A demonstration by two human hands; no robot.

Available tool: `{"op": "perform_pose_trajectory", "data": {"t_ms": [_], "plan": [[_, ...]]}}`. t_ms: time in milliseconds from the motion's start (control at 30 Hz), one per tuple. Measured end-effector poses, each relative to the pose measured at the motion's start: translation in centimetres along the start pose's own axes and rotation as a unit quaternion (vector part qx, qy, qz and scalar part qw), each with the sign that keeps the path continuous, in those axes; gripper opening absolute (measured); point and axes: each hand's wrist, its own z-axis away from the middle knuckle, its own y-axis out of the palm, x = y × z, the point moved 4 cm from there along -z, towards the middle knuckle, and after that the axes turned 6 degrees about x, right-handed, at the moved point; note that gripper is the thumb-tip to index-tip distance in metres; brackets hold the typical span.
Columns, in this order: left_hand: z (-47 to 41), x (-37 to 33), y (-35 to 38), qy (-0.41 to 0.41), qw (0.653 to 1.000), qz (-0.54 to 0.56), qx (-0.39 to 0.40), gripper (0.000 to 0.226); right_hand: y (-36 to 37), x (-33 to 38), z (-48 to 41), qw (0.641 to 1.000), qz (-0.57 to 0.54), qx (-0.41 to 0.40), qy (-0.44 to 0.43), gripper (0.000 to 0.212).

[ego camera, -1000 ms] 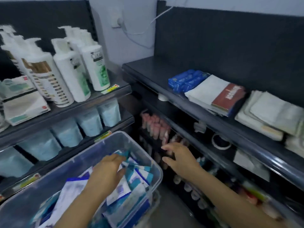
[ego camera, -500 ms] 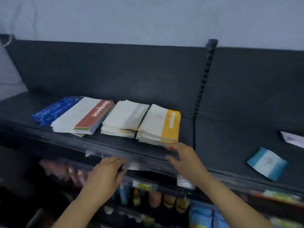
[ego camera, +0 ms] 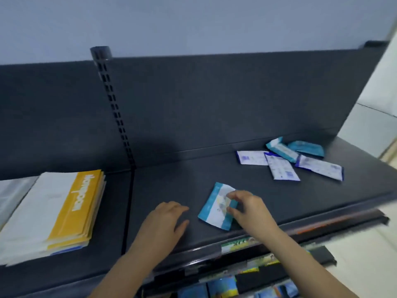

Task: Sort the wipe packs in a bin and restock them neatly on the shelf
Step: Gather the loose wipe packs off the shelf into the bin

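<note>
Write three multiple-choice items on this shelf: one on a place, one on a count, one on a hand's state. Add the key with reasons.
1. Where does the yellow-banded stack lie on the shelf?
A. At the left.
B. At the far right.
C. In the middle, against the back panel.

2. How many packs make up the loose cluster at the back right?
A. Two.
B. Five.
C. Nine.

3. What is the right hand doing?
A. Lying flat on bare shelf.
B. Pinching the teal-and-white pack.
C. Pointing at the wall.

Key:
1 A, the stack sits left of both hands.
2 B, three white-and-blue packs and two teal ones show.
3 B, its fingers curl onto the pack's edge, while the left hand rests flat.
</note>
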Motion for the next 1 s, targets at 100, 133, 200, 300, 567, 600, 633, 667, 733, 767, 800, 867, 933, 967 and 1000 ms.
{"op": "perform_pose_trajectory", "data": {"t_ms": [100, 133, 200, 300, 567, 600, 633, 667, 733, 767, 800, 867, 933, 967, 1000], "plan": [[-4.0, -1.9, 2.1, 0.019, 1.000, 0.006, 0.023, 0.045, -1.8, -2.8, -0.4, 0.999, 0.016, -0.023, 0.035, 0.036], [-5.3, -2.3, 2.8, 0.027, 0.999, 0.009, 0.028, 0.048, -2.4, -3.6, -0.6, 0.998, 0.020, -0.031, 0.048, 0.036], [-7.7, -2.7, 4.1, 0.027, 0.998, 0.014, 0.051, 0.056, -3.8, -5.0, -1.0, 0.996, 0.027, -0.048, 0.074, 0.036], [-10.9, -2.8, 6.1, 0.011, 0.994, 0.001, 0.111, 0.066, -5.8, -6.5, -2.0, 0.991, 0.032, -0.077, 0.104, 0.036], [-18.6, -2.8, 7.2, 0.005, 0.989, 0.019, 0.143, 0.064, -7.7, -9.5, -3.9, 0.978, 0.018, -0.114, 0.174, 0.038], [-19.4, -2.9, 7.1, 0.001, 0.988, 0.027, 0.149, 0.069, -7.9, -9.8, -4.0, 0.977, 0.016, -0.117, 0.179, 0.038], [-20.1, -3.1, 7.1, -0.004, 0.987, 0.039, 0.157, 0.075, -8.1, -10.2, -4.1, 0.976, 0.017, -0.119, 0.184, 0.039], [-20.7, -3.2, 7.2, -0.010, 0.984, 0.051, 0.169, 0.082, -8.4, -10.6, -4.4, 0.975, 0.017, -0.122, 0.187, 0.040], [-21.7, -3.6, 7.4, -0.023, 0.976, 0.070, 0.206, 0.086, -9.1, -11.4, -5.0, 0.972, 0.014, -0.133, 0.193, 0.041], [-22.0, -3.9, 7.5, -0.020, 0.972, 0.070, 0.223, 0.077, -9.5, -11.9, -5.3, 0.971, 0.011, -0.139, 0.196, 0.042], [-22.2, -4.3, 7.6, -0.012, 0.970, 0.063, 0.233, 0.061, -10.0, -12.5, -5.6, 0.969, 0.008, -0.145, 0.198, 0.042], [-22.7, -5.1, 7.6, 0.004, 0.970, 0.065, 0.233, 0.029, -11.1, -13.8, -6.3, 0.969, 0.004, -0.151, 0.196, 0.042], [-23.5, -6.1, 7.3, 0.009, 0.972, 0.098, 0.216, 0.019, -12.4, -15.4, -7.0, 0.970, 0.013, -0.151, 0.192, 0.043], [-24.0, -6.7, 7.1, 0.011, 0.972, 0.113, 0.204, 0.020, -13.2, -16.3, -7.3, 0.969, 0.021, -0.152, 0.191, 0.043], [-24.7, -7.3, 7.1, 0.011, 0.972, 0.126, 0.196, 0.022, -14.1, -17.3, -7.6, 0.969, 0.028, -0.155, 0.190, 0.043]]}}
